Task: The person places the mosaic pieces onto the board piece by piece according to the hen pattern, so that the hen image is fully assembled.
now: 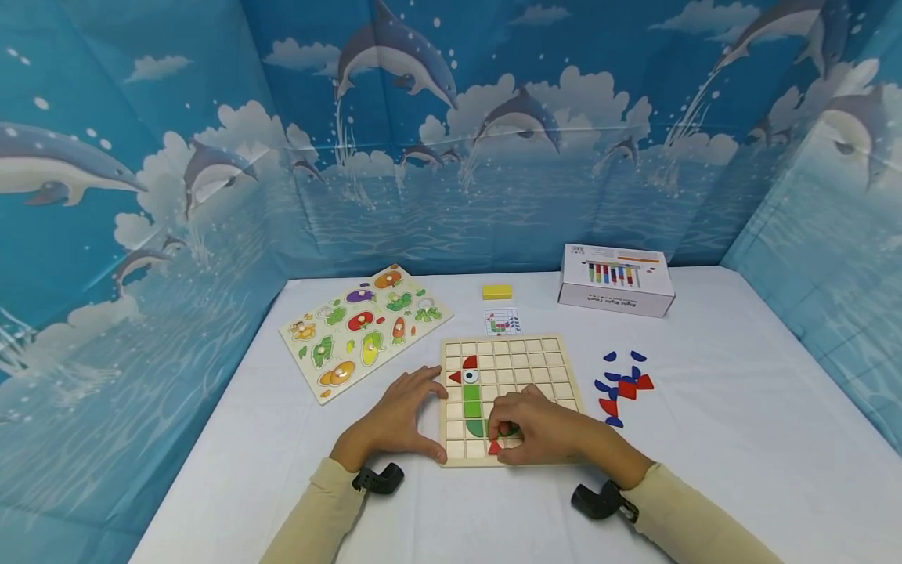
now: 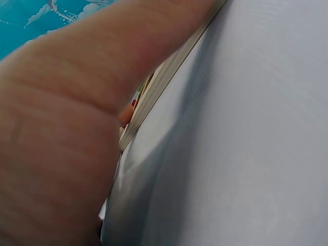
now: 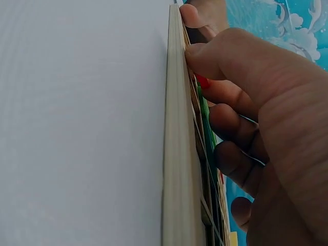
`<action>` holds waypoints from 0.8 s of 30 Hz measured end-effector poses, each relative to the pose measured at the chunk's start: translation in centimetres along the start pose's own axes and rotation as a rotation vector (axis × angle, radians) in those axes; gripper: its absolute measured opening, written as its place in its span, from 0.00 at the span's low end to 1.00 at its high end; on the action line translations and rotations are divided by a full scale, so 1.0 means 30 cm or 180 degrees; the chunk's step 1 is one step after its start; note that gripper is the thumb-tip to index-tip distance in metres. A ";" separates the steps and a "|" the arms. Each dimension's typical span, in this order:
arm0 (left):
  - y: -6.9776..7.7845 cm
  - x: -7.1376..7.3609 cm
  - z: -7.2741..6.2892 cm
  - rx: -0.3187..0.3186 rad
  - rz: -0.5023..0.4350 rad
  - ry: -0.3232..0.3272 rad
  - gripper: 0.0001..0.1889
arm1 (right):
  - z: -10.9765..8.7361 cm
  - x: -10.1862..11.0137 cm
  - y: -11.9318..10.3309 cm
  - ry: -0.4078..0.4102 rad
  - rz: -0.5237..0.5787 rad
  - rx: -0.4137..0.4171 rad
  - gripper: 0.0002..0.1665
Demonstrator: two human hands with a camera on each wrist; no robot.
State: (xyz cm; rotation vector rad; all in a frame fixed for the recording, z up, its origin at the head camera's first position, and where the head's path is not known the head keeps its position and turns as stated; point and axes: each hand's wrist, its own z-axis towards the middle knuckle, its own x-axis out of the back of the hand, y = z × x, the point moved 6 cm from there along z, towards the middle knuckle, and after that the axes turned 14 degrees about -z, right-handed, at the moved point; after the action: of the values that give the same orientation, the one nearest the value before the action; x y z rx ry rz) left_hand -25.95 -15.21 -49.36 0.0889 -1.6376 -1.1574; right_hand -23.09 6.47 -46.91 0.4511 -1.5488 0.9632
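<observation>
A square wooden grid board (image 1: pixel 550 360) lies on the table. Down its left part runs a figure of coloured pieces: a red quarter-round (image 1: pixel 470 362), a small red triangle (image 1: pixel 455 377), an eye piece (image 1: pixel 470 377), green squares (image 1: pixel 472 401) and a green rounded piece (image 1: pixel 475 428). My left hand (image 1: pixel 395 415) spans the board's left side, thumb at the near corner and fingertips higher on the edge. Over the lower cells my right hand (image 1: pixel 539 427) holds a red triangle piece (image 1: pixel 495 448) between thumb and forefinger. Its other fingers curl over green pieces, partly hiding them.
Several loose blue and red pieces (image 1: pixel 626 389) lie right of the board. Behind it are a pattern card (image 1: pixel 503 321) and a yellow block (image 1: pixel 496 292). A vegetable puzzle board (image 1: pixel 366 329) lies at the left, a white box (image 1: pixel 616 280) at the back right.
</observation>
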 end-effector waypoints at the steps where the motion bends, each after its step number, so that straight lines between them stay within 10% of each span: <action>1: 0.000 0.000 0.000 0.0007 -0.0001 -0.0001 0.47 | -0.001 0.000 0.000 0.0006 -0.0008 0.0019 0.12; 24: -0.004 -0.002 -0.002 0.0051 -0.0002 0.0002 0.47 | -0.007 0.007 -0.008 0.0113 0.0044 0.0198 0.09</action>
State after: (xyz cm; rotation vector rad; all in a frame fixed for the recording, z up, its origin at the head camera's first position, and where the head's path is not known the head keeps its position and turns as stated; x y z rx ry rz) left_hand -25.92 -15.28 -49.48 0.1001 -1.6466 -1.1447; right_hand -22.82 6.54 -46.64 0.4650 -1.4950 1.0271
